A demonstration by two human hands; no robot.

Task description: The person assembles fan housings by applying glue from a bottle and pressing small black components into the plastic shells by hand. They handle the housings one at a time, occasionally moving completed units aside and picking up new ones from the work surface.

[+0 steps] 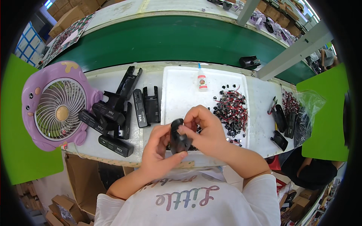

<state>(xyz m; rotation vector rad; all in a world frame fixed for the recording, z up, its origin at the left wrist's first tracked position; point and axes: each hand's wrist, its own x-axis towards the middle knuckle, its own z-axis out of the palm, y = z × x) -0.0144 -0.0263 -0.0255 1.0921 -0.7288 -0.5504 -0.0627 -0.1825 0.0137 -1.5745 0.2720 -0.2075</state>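
Over the near edge of a white foam tray (176, 81), I hold a black plastic housing (180, 142) with a curved, hollow shape. My left hand (156, 152) is wrapped round its left side, thumb along the lower end. The fingers of my right hand (205, 132) are curled closed at the housing's upper right, the thumb against its opening. Whatever small thing they may pinch is hidden. Right of the hands, a heap of small black parts with red and black wires (232, 109) lies in the tray. A small white bottle with a blue tip (203, 81) stands at the tray's back.
Several black fan housings (115, 145) lie left of the tray, beside a purple desk fan (62, 113). More black housings (279, 140), wired parts and a plastic bag (310, 113) are at right. Beyond runs a green conveyor belt (166, 41); a metal post (294, 52) rises at right.
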